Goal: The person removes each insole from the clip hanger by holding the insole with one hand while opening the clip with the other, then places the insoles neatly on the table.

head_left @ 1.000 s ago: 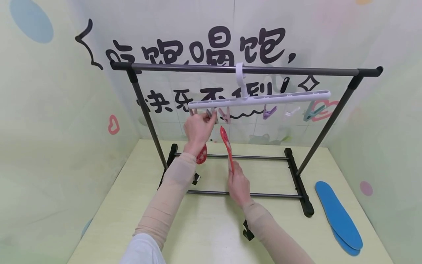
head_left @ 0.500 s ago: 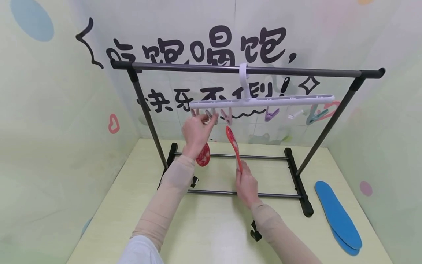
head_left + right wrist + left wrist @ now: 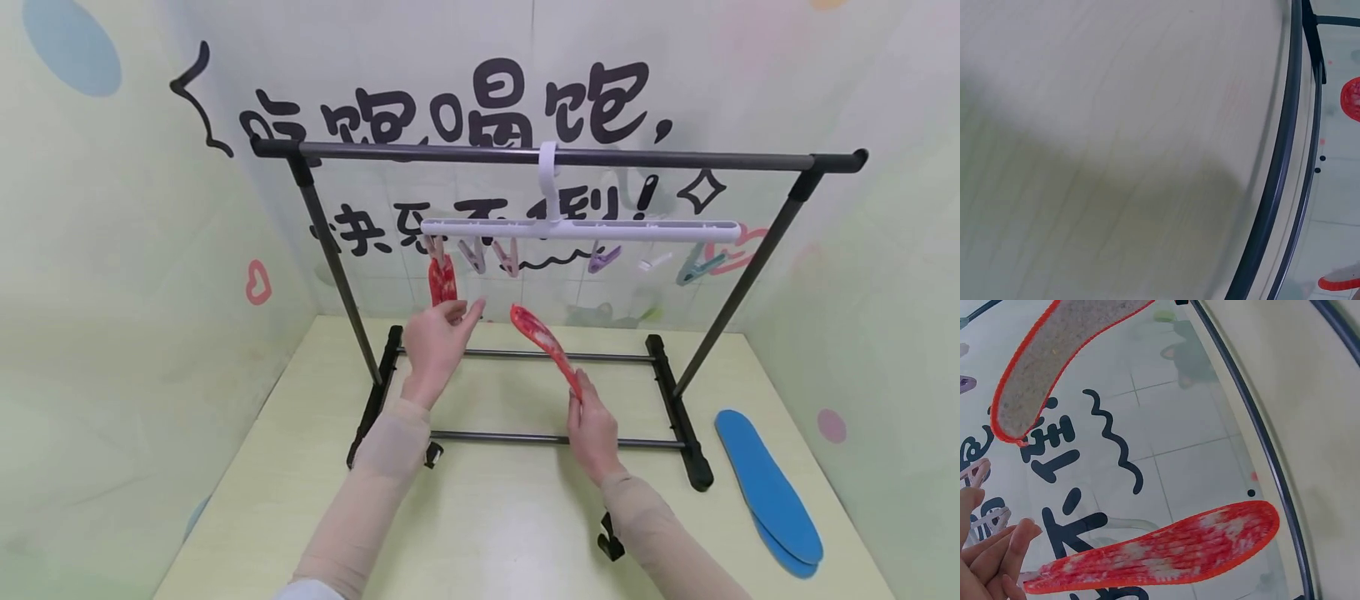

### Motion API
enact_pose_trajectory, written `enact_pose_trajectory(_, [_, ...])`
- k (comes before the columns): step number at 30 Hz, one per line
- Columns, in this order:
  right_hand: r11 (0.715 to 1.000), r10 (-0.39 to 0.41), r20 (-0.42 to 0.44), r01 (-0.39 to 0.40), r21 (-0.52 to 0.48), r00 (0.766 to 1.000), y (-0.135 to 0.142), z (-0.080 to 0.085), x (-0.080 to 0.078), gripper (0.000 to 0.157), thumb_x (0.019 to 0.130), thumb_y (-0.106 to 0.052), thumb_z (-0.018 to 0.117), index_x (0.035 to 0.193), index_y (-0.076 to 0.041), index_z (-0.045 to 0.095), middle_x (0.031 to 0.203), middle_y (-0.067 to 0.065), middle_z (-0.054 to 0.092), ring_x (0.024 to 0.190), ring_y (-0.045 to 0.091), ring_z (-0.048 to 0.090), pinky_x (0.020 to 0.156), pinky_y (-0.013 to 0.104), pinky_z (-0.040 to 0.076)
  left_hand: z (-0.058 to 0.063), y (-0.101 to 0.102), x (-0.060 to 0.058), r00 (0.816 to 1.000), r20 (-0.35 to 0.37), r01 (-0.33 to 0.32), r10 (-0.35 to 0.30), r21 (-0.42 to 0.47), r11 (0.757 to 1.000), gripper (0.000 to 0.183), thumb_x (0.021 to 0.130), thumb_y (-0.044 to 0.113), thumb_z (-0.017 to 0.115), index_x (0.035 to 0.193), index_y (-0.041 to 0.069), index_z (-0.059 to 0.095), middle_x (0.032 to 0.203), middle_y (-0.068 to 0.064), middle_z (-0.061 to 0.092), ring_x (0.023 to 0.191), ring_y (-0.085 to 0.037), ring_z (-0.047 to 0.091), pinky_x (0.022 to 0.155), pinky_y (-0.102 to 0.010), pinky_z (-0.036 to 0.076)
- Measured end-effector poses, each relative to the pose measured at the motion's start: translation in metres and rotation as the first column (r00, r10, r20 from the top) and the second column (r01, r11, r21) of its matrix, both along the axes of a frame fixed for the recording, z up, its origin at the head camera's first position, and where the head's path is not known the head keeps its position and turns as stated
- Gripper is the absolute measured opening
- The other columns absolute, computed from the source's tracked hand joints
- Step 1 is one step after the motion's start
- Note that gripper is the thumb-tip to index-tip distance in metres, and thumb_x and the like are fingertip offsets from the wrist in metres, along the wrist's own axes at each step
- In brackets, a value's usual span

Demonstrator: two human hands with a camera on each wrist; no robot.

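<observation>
A red-and-white patterned insole hangs by one end from the leftmost clothespin of a pale lilac hanger. My left hand is just below that clothespin, overlapping the insole in the head view, its fingers loosely bent and pinching nothing. In the left wrist view, the hung insole shows at nearly full length beside the fingers. My right hand holds a second red insole by its lower end, tilted up and left. Its grey, red-edged underside faces the left wrist camera.
The hanger hooks over the top bar of a black metal rack. More clothespins dangle along it, including a grey one and a teal one. Two blue insoles lie overlapped on the table, right of the rack's foot.
My left hand has let go of a clothespin and dropped lower, leaving the first insole hanging. My right hand has moved right with the second insole, which now leans further left.
</observation>
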State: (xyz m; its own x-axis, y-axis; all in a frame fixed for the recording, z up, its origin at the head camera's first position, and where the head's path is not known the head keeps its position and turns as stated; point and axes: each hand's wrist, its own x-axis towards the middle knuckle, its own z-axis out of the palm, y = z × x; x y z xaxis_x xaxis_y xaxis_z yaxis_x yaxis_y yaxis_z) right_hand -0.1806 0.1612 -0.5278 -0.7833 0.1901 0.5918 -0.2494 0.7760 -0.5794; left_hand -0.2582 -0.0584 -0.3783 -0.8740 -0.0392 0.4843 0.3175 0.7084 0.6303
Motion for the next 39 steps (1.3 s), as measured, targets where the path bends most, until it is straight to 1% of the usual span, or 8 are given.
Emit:
enact_pose_trajectory(4, [1.0, -0.025, -0.026, 0.025, -0.02, 0.999, 0.01, -0.002, 0.008, 0.041, 0.094, -0.001, 0.06, 0.134, 0.005, 0.056, 0.129, 0.026, 0.062, 0.104, 0.043, 0.067, 0.078, 0.054, 0.055, -0.012, 0.002, 0.008, 0.999, 0.041, 0.005, -0.006, 0.034, 0.999, 0.049, 0.092, 0.052, 0.063, 0.102, 0.007, 0.078, 0.088, -0.008, 0.078, 0.075, -0.019, 0.075, 0.059, -0.032, 0.049])
enact_pose_trajectory(6, [0.999, -0.035, -0.028, 0.034, -0.025, 0.999, 0.014, -0.002, 0.013, 0.041, 0.094, 0.0, 0.06, 0.134, 0.004, 0.056, 0.128, 0.026, 0.063, 0.086, 0.04, 0.07, 0.071, 0.051, 0.056, -0.018, 0.004, 0.012, 0.998, 0.062, 0.007, -0.01, 0.036, 0.999, 0.047, 0.092, 0.052, 0.064, 0.102, 0.008, 0.078, 0.088, -0.007, 0.078, 0.075, -0.019, 0.074, 0.06, -0.032, 0.049])
enact_pose_trajectory(9, [0.999, -0.038, -0.042, 0.037, -0.019, 0.998, 0.019, -0.003, 0.018, 0.039, 0.094, 0.0, 0.061, 0.133, 0.005, 0.058, 0.126, 0.026, 0.064, 0.067, 0.033, 0.063, 0.059, 0.046, 0.052, -0.027, 0.007, 0.017, 0.996, 0.087, 0.0, -0.002, 0.023, 1.0, 0.046, 0.092, 0.052, 0.064, 0.101, 0.01, 0.079, 0.086, -0.005, 0.078, 0.075, -0.018, 0.074, 0.061, -0.034, 0.049])
enact_pose_trajectory(15, [0.997, -0.066, -0.056, 0.068, 0.024, 0.996, 0.031, -0.003, 0.026, 0.037, 0.092, 0.0, 0.064, 0.128, 0.004, 0.061, 0.118, 0.026, 0.068, 0.065, 0.034, 0.066, 0.054, 0.047, 0.051, -0.039, 0.01, 0.027, 0.992, 0.122, -0.005, 0.001, 0.03, 1.0, 0.049, 0.091, 0.054, 0.063, 0.103, 0.009, 0.078, 0.086, -0.005, 0.078, 0.074, -0.018, 0.074, 0.064, -0.036, 0.05])
enact_pose_trajectory(19, [0.996, -0.087, -0.028, 0.088, 0.024, 0.996, 0.043, 0.0, 0.031, 0.029, 0.093, 0.0, 0.062, 0.121, 0.007, 0.064, 0.088, 0.025, 0.072, 0.048, 0.018, 0.046, 0.045, 0.035, 0.04, -0.044, 0.012, 0.031, 0.989, 0.148, 0.004, -0.01, 0.04, 0.999, 0.051, 0.091, 0.056, 0.062, 0.105, 0.01, 0.077, 0.088, -0.005, 0.078, 0.074, -0.017, 0.074, 0.066, -0.036, 0.051])
enact_pose_trajectory(22, [0.994, -0.11, 0.006, 0.109, 0.018, 0.994, 0.052, 0.001, 0.035, 0.025, 0.094, -0.001, 0.061, 0.117, 0.007, 0.066, 0.073, 0.02, 0.067, 0.048, 0.012, 0.034, 0.044, 0.028, 0.031, -0.048, 0.013, 0.033, 0.989, 0.149, 0.0, -0.006, 0.036, 0.999, 0.05, 0.09, 0.056, 0.063, 0.105, 0.01, 0.078, 0.088, -0.006, 0.078, 0.072, -0.016, 0.074, 0.066, -0.037, 0.051])
enact_pose_trajectory(32, [0.981, -0.187, -0.01, 0.187, 0.047, 0.982, 0.083, -0.001, 0.051, 0.024, 0.091, -0.002, 0.065, 0.114, 0.007, 0.068, 0.07, 0.021, 0.068, 0.043, 0.009, 0.031, 0.042, 0.026, 0.026, -0.063, 0.021, 0.043, 0.993, 0.114, 0.034, -0.038, 0.036, 0.999, 0.045, 0.09, 0.051, 0.067, 0.102, 0.009, 0.078, 0.084, -0.006, 0.077, 0.07, -0.015, 0.073, 0.063, -0.034, 0.051])
enact_pose_trajectory(39, [0.978, -0.197, -0.046, 0.2, 0.053, 0.979, 0.102, -0.001, 0.067, 0.029, 0.088, 0.003, 0.068, 0.116, 0.008, 0.067, 0.089, 0.028, 0.072, 0.046, 0.028, 0.054, 0.044, 0.027, 0.031, -0.069, 0.026, 0.048, 0.995, 0.083, 0.05, -0.053, 0.032, 0.998, 0.041, 0.09, 0.047, 0.069, 0.103, 0.009, 0.077, 0.092, -0.009, 0.078, 0.072, -0.015, 0.073, 0.066, -0.036, 0.053])
